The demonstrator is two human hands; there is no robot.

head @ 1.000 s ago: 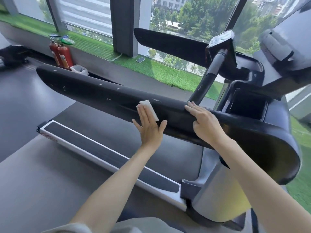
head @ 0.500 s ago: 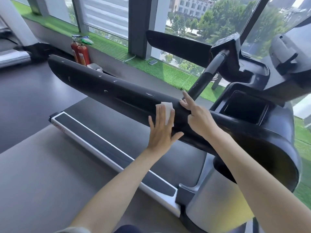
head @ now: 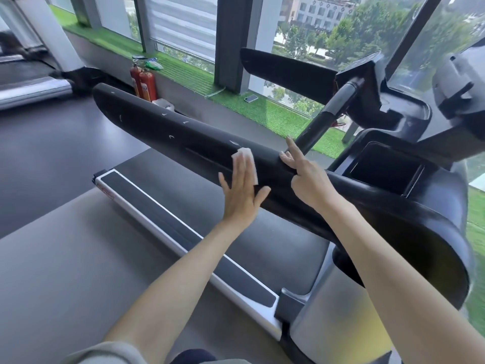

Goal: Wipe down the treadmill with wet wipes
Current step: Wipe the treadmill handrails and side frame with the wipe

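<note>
Window side: extinguishers [head: 147, 84], phone [head: 251, 98]. Left hand [head: 240, 198] flat, pressing wipe [head: 245, 155] on handrail [head: 162, 127]; right hand [head: 309, 179] relaxed, touching.

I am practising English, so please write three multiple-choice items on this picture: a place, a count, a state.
1. Where is the wipe? A. floor B. on the handrail, under the left hand C. bucket
2. How many red extinguishers stand by the window? A. one B. two C. four
3. How is the left hand held? A. flat and straight B. in a fist C. round a bottle
1 B: white shows above the hand. 2 B: two red cylinders stand together. 3 A: it presses flat.
</note>
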